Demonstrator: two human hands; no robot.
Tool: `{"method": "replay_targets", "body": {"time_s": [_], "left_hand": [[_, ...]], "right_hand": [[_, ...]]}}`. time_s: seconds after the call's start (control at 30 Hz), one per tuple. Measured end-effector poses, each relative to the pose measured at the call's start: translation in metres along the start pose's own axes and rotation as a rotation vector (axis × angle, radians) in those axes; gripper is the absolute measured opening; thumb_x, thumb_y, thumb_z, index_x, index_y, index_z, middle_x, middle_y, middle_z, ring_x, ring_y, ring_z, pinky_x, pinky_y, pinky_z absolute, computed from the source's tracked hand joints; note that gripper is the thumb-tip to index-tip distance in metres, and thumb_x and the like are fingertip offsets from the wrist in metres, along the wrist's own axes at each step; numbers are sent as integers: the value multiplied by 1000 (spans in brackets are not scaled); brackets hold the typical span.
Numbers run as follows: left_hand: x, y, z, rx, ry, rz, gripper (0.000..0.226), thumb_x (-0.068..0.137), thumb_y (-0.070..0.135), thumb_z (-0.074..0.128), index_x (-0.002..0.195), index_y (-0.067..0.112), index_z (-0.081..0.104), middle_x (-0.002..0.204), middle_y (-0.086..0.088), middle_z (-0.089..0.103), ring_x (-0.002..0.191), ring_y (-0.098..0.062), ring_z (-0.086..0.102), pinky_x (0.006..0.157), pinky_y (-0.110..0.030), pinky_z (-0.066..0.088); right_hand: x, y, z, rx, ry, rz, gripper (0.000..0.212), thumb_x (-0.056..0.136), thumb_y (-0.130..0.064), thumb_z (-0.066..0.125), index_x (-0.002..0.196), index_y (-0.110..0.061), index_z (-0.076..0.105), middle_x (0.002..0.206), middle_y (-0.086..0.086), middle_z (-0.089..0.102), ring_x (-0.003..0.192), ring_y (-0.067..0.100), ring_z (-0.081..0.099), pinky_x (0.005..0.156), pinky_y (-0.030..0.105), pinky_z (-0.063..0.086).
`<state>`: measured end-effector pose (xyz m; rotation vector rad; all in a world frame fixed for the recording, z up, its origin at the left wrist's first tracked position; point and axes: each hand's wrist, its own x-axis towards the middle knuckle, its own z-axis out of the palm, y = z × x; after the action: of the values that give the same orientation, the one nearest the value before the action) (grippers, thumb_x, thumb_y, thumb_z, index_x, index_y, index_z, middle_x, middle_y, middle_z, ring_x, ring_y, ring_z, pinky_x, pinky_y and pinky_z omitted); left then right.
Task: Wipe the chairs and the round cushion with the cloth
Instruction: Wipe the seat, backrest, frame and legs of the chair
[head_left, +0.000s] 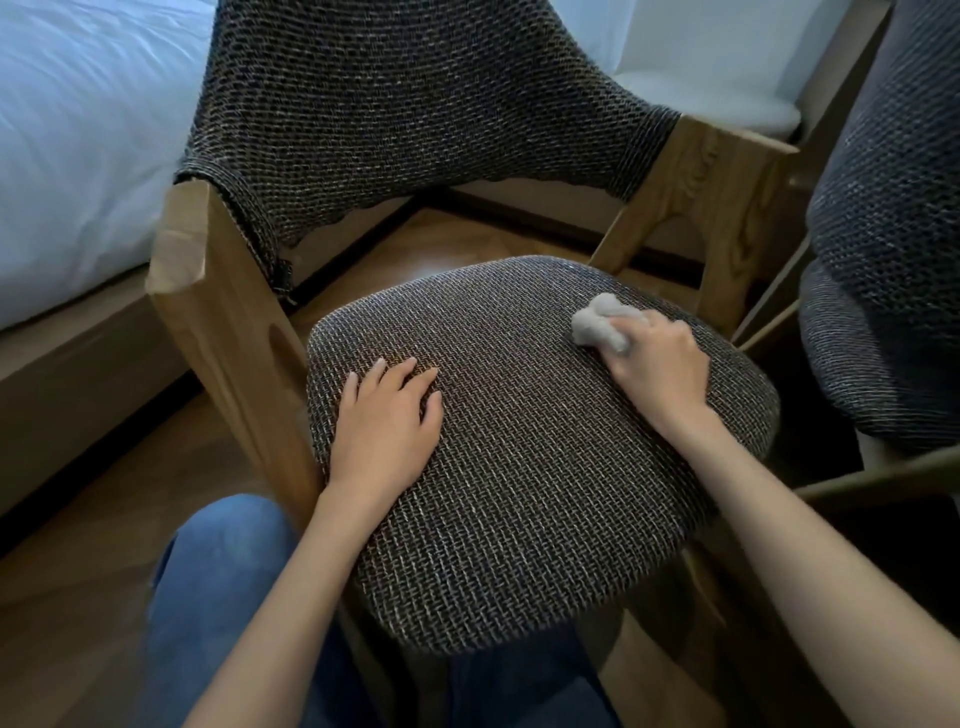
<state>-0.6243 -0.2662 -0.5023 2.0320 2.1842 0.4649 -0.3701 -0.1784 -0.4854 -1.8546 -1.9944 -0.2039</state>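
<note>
Head view: fingers (631, 340) of right hand (662, 376) curled round bunched grey cloth (595, 322), pressing it onto chair seat (519, 493) at seat's far right edge. Cloth pokes out beyond knuckles, toward seat's back. Left hand (387, 421) flat on seat's left side, its fingers straight and spread, holding nothing, well apart from cloth. Bulk of seat lies left of and nearer than cloth; next stroke likely sweeps that way, right hand nearer. Second chair (883, 270) just right of seat, no hand on it.

Grey cloth (597, 325), crumpled, gripped in the fingers of my right hand (660, 374) and pressed on the woven brown chair seat (535, 493); second dark chair (883, 312) stands just right of those fingers.
</note>
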Motion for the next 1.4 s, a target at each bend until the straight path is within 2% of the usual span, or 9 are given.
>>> {"method": "replay_targets", "body": {"time_s": [0.17, 0.33, 0.5, 0.6, 0.77, 0.87, 1.0, 1.13, 1.4], "left_hand": [[0, 4, 2, 26, 12, -33, 45, 101, 40, 28, 144, 30, 39, 154, 4, 31, 146, -20, 17, 120, -42, 5], [-6, 10, 1, 35, -4, -47, 47, 101, 41, 26, 146, 29, 35, 156, 3, 27, 146, -20, 13, 120, -43, 3], [-18, 15, 0, 31, -54, 21, 49, 101, 46, 24, 148, 33, 31, 158, 4, 22, 147, -23, 9, 119, -45, -1], [-22, 18, 0, 41, -73, 41, 50, 100, 48, 22, 148, 34, 29, 158, 4, 21, 147, -23, 8, 119, -47, -1], [-26, 23, 2, 58, -84, 45, 51, 99, 49, 22, 148, 36, 29, 158, 3, 21, 147, -25, 9, 119, -48, -1], [-28, 25, 3, 72, -95, 59, 51, 99, 51, 23, 147, 38, 29, 158, 4, 22, 147, -24, 9, 119, -49, -1], [-32, 25, 4, 66, -108, 99, 52, 98, 54, 21, 147, 39, 30, 158, 5, 22, 147, -23, 9, 118, -51, -3], [-36, 25, 4, 57, -86, 119, 52, 97, 54, 22, 146, 38, 32, 157, 5, 24, 147, -24, 12, 118, -51, -2], [-36, 27, 4, 52, -84, 104, 51, 98, 54, 23, 145, 38, 32, 156, 5, 25, 146, -22, 12, 118, -49, -1]], "right_hand": [[-42, -61, 3, 45, 7, -73, 18, 90, -35, 61, 106, -28, 68, 92, 0, 66, 70, 13, 39, 47, 17, 14], [-71, -55, -6, 118, -44, -234, 22, 85, -39, 67, 103, -26, 71, 95, 1, 65, 75, 22, 54, 54, 24, 31], [-30, 37, -19, 9, 62, 40, 27, 92, -41, 55, 112, -28, 69, 109, 9, 64, 94, 34, 58, 68, 40, 49], [-38, 35, -22, 39, 75, 83, 29, 92, -42, 53, 112, -28, 70, 108, 8, 66, 95, 34, 59, 69, 36, 46], [-115, -38, -27, 140, 44, -175, 24, 86, -45, 58, 98, -29, 71, 91, -2, 66, 73, 22, 56, 52, 24, 36], [-131, -33, -33, 197, 61, -262, 26, 85, -47, 55, 98, -30, 69, 92, -5, 64, 73, 17, 53, 49, 23, 37], [-93, 26, -33, 70, 174, -119, 20, 87, -35, 66, 102, -23, 71, 100, 6, 68, 81, 29, 59, 59, 33, 47], [-81, 66, -26, 112, 207, 92, 30, 89, -44, 61, 106, -22, 71, 109, 7, 65, 91, 33, 56, 67, 34, 42], [-159, -20, -24, 239, 337, -46, 17, 82, -38, 69, 92, -24, 71, 96, -3, 64, 80, 13, 48, 60, 25, 41]]}}
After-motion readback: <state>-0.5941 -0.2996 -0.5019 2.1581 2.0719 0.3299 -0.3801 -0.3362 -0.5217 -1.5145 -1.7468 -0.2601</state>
